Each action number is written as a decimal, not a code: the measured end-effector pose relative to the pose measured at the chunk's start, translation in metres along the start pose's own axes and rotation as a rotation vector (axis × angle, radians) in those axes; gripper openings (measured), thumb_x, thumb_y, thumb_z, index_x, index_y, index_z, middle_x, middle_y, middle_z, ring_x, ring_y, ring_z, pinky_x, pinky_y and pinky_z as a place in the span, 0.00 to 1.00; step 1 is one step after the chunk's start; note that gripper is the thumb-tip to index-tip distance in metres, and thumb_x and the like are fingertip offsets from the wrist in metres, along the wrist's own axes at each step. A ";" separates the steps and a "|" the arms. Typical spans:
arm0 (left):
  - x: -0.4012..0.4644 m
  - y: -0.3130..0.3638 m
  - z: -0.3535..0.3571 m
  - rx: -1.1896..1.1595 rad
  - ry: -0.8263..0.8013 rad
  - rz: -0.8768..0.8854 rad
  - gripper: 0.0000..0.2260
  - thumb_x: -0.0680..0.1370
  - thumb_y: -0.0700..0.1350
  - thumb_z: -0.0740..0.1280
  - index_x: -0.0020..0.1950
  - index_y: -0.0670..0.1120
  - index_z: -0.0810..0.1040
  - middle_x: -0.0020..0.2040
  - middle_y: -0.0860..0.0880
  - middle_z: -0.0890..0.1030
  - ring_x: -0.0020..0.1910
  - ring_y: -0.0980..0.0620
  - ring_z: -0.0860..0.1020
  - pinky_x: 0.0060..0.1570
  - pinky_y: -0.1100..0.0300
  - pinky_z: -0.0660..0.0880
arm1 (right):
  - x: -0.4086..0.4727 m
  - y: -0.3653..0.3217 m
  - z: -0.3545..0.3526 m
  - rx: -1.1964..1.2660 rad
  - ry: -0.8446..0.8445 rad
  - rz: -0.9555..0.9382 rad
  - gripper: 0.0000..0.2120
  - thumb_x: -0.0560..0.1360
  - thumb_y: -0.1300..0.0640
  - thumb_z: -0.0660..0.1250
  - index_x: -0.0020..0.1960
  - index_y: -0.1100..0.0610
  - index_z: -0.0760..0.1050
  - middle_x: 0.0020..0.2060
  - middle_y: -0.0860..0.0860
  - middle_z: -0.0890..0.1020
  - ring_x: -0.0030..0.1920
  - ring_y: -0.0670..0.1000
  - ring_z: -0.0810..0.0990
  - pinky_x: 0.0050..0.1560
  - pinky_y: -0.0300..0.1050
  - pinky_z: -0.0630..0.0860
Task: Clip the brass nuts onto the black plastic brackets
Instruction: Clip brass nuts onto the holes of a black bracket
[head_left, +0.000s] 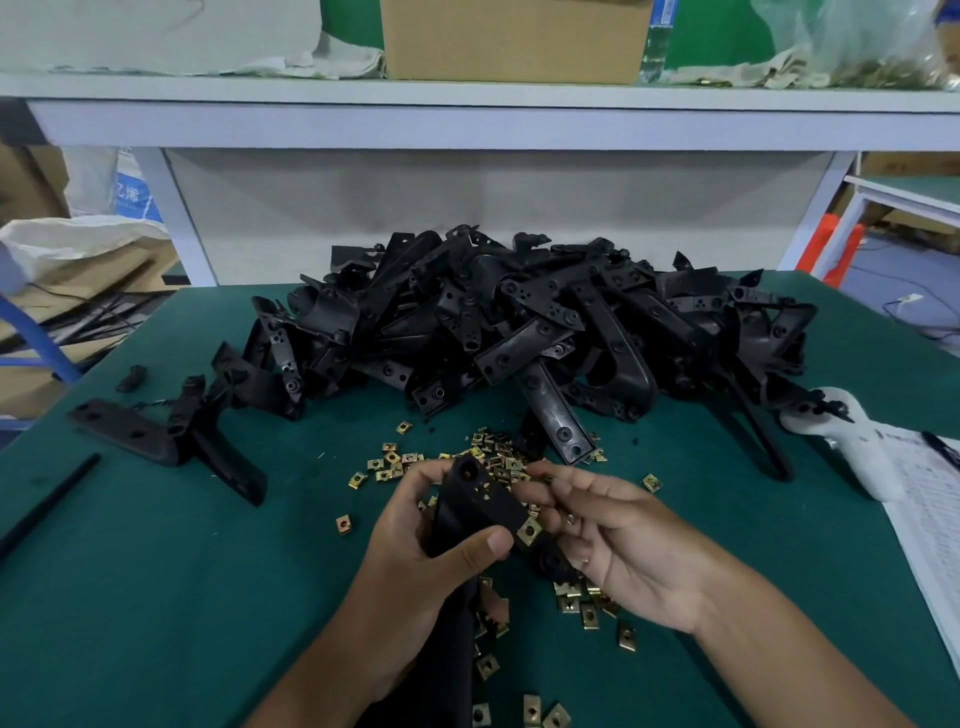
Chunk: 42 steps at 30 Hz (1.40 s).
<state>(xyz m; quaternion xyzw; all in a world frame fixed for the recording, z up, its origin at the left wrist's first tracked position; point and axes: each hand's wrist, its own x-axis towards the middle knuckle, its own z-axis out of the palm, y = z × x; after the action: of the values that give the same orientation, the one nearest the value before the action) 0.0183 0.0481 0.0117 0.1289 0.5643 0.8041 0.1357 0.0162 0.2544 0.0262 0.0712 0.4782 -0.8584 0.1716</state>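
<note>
Gripping one bracket (475, 506), one brass nut (529, 532): two hands.

Even, diffuse overhead light — moderately bright, with no hard glare. Soft shadows lie beneath the shelf (467, 124) and under the hands. Wide-angle distortion bows the shelf and splays the green surface (156, 571) toward its near corners. The picture is slightly soft overall — softest at its edges.

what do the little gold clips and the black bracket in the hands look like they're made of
Clip nuts: thin folded sheet metal with a brass-coloured, slightly shiny finish; whether brass or plating cannot be told. Bracket, held by the left hand: apparently moulded plastic, matte black with dull highlights.
</note>
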 end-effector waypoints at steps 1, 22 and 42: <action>0.000 0.000 0.000 0.000 -0.005 0.002 0.23 0.65 0.51 0.84 0.53 0.53 0.77 0.48 0.38 0.84 0.37 0.43 0.81 0.30 0.53 0.79 | 0.000 0.000 0.001 -0.012 0.004 -0.002 0.16 0.73 0.61 0.67 0.60 0.64 0.78 0.51 0.60 0.86 0.34 0.46 0.80 0.27 0.34 0.71; 0.000 -0.002 0.001 -0.051 -0.081 -0.042 0.13 0.75 0.51 0.73 0.59 0.50 0.80 0.49 0.43 0.84 0.43 0.45 0.84 0.30 0.54 0.81 | -0.005 0.000 0.005 -0.193 -0.038 -0.125 0.12 0.71 0.52 0.71 0.50 0.57 0.86 0.40 0.50 0.82 0.31 0.42 0.70 0.28 0.33 0.66; -0.001 -0.002 0.002 -0.062 -0.104 -0.064 0.12 0.78 0.50 0.73 0.58 0.48 0.79 0.47 0.42 0.83 0.43 0.45 0.83 0.29 0.54 0.80 | -0.013 -0.003 0.012 -0.543 0.016 -0.359 0.10 0.71 0.52 0.75 0.52 0.51 0.86 0.50 0.52 0.87 0.52 0.51 0.86 0.51 0.38 0.79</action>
<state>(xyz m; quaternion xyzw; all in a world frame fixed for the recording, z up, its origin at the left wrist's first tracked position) 0.0203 0.0501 0.0105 0.1483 0.5350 0.8087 0.1944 0.0279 0.2484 0.0391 -0.0561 0.6960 -0.7153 0.0263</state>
